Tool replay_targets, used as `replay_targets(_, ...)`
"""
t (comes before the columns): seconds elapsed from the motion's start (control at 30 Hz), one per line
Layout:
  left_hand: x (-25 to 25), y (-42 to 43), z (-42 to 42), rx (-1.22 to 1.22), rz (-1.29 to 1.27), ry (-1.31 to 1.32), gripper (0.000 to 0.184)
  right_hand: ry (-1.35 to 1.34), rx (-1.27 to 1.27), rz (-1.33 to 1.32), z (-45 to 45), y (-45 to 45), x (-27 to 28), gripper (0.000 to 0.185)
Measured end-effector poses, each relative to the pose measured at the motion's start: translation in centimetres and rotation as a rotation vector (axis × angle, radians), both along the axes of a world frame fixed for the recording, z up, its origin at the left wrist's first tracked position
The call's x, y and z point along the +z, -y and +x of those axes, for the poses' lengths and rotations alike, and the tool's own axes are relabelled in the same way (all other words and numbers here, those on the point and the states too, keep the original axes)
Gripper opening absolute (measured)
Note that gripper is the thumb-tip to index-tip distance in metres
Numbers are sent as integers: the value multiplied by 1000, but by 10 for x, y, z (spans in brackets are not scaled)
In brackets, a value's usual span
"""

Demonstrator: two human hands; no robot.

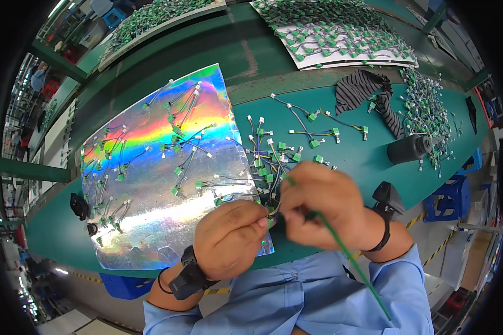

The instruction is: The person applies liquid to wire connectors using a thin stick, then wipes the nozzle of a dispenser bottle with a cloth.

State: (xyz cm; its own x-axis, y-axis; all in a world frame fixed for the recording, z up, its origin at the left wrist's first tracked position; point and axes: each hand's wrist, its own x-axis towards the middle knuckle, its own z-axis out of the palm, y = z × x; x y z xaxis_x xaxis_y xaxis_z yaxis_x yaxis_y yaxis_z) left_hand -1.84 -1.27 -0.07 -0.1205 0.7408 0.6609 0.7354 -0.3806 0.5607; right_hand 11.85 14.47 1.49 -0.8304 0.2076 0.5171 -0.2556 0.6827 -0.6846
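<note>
My left hand (229,240) is closed, thumb and forefinger pinching the end of a small wired connector (274,210) over the right edge of a shiny holographic sheet. Close beside it, my right hand (324,206) is curled, slightly blurred, around a thin green rod or cord (352,259) that slants down toward my sleeve. My right fingertips meet the connector area, but their exact contact is hidden. Just beyond both hands lies a loose pile of wired connectors with green blocks (269,167) and white plugs.
Wired connectors lie across the holographic sheet (151,223). A black bottle (405,149), striped cloth (355,92) and a heap of connectors (425,106) are at right. A loaded white board (313,60) stands at the back. Blue stools (450,198) are beside the green table.
</note>
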Motion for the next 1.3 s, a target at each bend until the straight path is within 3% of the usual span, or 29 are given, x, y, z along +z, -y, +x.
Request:
replay_targets(0.13, -2, 2, -1, -1, 2, 73, 23, 4, -42, -240, 3, -6, 13, 14)
replay_targets(0.57, 0, 2, -1, 16, -37, 53, 24, -50, 34, 186, -3, 1, 2, 25)
replay_targets(0.9, 1, -1, 1, 9, -9, -13, 20, -10, -34, 127, -2, 6, -1, 24)
replay_targets(1.07, -1, 1, 1, 15, -19, 32, 23, -49, -41, -3, -4, 2, 2, 22)
replay_targets(1.3, -2, 4, -3, 0, -50, 119, 32, -50, 1, 15, -4, -4, 2, 22)
